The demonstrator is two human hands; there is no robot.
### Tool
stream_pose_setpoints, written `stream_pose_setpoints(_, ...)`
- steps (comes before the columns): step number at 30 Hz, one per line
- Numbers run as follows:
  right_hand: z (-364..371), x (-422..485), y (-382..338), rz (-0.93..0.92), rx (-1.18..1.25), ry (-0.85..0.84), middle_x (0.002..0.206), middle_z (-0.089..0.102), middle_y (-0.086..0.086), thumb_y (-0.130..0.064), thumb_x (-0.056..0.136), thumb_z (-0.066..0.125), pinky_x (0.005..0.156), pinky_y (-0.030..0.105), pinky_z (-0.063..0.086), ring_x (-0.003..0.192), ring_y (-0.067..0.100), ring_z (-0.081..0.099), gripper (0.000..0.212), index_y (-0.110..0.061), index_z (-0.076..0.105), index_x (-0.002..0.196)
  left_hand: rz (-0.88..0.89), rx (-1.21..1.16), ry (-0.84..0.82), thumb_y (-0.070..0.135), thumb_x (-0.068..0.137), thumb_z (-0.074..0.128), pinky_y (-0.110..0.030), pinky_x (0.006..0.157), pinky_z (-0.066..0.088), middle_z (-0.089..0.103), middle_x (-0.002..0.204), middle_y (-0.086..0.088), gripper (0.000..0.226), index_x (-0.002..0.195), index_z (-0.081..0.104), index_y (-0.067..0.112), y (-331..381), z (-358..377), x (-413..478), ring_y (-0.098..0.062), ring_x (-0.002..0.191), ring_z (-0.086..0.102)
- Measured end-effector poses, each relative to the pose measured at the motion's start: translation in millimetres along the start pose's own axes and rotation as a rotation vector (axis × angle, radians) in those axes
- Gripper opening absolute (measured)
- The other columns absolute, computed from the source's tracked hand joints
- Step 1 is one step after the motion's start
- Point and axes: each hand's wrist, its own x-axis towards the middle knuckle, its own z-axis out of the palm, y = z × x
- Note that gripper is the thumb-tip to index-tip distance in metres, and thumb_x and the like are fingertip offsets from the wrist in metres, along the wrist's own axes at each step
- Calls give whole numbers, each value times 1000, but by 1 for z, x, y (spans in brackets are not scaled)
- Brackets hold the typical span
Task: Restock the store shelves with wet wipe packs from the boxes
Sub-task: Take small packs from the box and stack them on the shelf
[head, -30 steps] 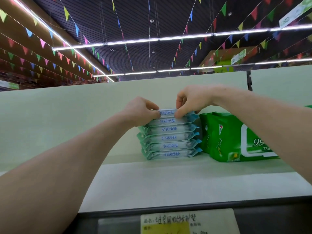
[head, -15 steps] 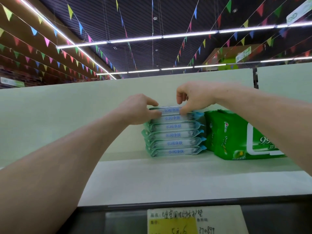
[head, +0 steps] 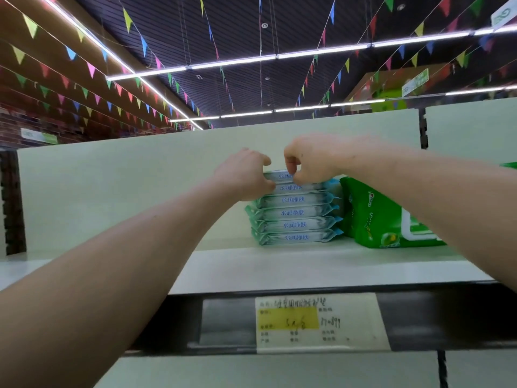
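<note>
A stack of several teal wet wipe packs (head: 293,212) stands at the back of the white top shelf (head: 279,270). My left hand (head: 243,175) is curled against the stack's upper left end, thumb over the top pack (head: 278,175). My right hand (head: 313,161) pinches that same top pack from above, fingers bent down onto its front edge. Both hands hide most of the top pack.
A large green wipe pack (head: 383,217) leans right of the stack, touching it. A pale back panel (head: 126,177) rises behind the shelf. A price label (head: 319,322) sits on the dark shelf rail. The shelf surface left of the stack is bare.
My right hand has slid left along the top pack toward my left hand, so the two now nearly touch. The stack itself stays in place.
</note>
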Motion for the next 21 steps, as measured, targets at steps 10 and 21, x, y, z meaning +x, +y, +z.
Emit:
stream_pose_setpoints(10, -12, -48, -60, -46, 115, -12, 78, 61, -5, -19, 86, 63, 59, 20, 43, 73, 15, 57, 8, -20, 60, 79, -44, 63, -10, 27, 89, 64, -40, 94, 49, 63, 116, -1, 42, 130, 57, 22, -8, -26, -69, -24, 107, 57)
stream_pose_setpoints(21, -35, -61, -113, -338, 270, -69, 90, 72, 3, -24, 86, 68, 64, 20, 47, 78, 18, 65, 17, -9, 70, 95, -312, 128, -15, 20, 90, 65, -22, 64, 42, 54, 99, 7, 41, 130, 57, 19, -12, -78, -139, -12, 87, 55)
